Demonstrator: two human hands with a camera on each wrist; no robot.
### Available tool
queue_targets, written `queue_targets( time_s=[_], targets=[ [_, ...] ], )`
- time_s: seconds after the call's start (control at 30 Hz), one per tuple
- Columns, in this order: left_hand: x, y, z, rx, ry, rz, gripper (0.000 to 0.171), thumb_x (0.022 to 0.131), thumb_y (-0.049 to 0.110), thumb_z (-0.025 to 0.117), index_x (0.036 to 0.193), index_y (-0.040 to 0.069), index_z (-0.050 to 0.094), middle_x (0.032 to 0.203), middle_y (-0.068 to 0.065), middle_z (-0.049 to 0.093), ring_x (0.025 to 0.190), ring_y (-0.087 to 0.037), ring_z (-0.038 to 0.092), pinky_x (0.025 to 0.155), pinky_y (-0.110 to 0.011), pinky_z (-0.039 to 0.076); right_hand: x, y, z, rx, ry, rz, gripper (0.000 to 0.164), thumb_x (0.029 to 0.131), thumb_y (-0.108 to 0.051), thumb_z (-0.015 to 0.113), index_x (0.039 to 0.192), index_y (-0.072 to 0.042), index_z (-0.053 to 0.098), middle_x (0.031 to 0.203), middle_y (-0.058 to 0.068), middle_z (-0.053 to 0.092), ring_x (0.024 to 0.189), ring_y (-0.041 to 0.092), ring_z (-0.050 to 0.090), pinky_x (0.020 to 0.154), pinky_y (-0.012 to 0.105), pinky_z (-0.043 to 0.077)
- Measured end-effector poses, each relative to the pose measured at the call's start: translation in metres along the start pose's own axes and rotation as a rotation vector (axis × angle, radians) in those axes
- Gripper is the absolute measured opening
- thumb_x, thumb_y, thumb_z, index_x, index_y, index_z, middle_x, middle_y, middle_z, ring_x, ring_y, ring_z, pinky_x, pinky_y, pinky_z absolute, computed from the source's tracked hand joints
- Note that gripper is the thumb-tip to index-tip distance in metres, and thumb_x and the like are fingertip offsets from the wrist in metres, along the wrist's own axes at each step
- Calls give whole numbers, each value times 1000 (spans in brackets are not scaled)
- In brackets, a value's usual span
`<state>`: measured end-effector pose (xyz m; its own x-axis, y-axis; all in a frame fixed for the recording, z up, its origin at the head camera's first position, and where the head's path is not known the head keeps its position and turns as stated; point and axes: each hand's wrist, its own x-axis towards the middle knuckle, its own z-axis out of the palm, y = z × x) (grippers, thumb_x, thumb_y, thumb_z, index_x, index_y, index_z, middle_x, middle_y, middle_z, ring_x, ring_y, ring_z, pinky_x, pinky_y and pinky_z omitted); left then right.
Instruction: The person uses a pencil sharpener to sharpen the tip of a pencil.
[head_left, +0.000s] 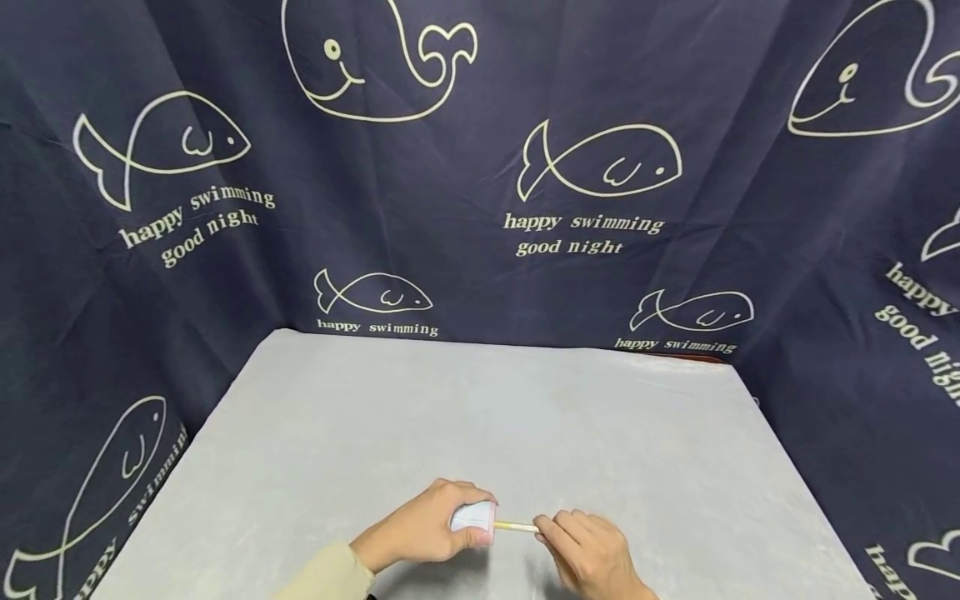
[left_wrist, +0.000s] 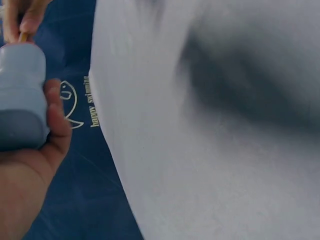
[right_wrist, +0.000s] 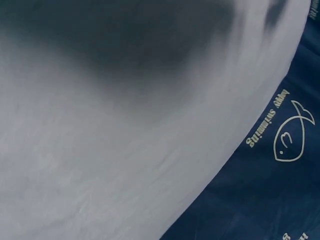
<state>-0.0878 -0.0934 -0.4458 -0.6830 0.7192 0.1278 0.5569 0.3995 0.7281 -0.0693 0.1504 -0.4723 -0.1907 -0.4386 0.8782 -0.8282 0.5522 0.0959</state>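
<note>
My left hand point(head_left: 423, 527) grips a light-blue pencil sharpener point(head_left: 467, 517) with a pink end, thumb below and fingers over the top. Out of that pink end runs a thin yellowish pencil point(head_left: 514, 527), whose other end my right hand point(head_left: 588, 550) pinches between thumb and fingers. The two hands face each other low in the head view, above the near part of the table. In the left wrist view the sharpener point(left_wrist: 21, 75) is at the left edge, with the right fingers point(left_wrist: 31, 20) at its top. The right wrist view shows neither hand.
A white-covered table point(head_left: 480, 408) lies under both hands. Dark blue curtains point(head_left: 480, 183) printed with fish and whales close off its back and sides. Along the back right edge a reddish rim point(head_left: 686, 357) shows.
</note>
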Motion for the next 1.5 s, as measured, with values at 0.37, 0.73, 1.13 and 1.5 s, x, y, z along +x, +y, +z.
queue_targets(
  time_s=[0.37,0.73,1.13,1.5],
  targets=[
    [-6,-7,23,517,288,451,48,97,43,46,119,2,59,95,0,57,81,-6,51,73,-10,43,1,-2,-18,732,-624,975,14,86,-14,66,80,-4,74,58,-9,55,48,-6,34,42,16,31],
    [-2,-11,34,763,446,638,49,102,39,33,117,1,58,93,-1,58,77,-11,52,71,-21,48,16,17,-23,1043,-907,1249,22,85,-3,54,85,15,67,48,-11,41,44,4,25,43,20,23],
    [-1,-3,7,352,353,368,42,84,26,69,117,1,60,94,-2,61,78,-4,53,66,-7,43,8,0,-10,164,-208,260,15,94,-26,59,94,-13,65,82,-9,62,65,3,52,58,11,38],
    [4,8,-4,-168,55,69,19,92,26,62,95,9,68,76,2,67,64,7,49,59,-15,47,32,-2,-7,-72,130,-91,35,98,-25,53,70,-8,66,60,-6,53,48,2,36,45,9,21]
  ],
)
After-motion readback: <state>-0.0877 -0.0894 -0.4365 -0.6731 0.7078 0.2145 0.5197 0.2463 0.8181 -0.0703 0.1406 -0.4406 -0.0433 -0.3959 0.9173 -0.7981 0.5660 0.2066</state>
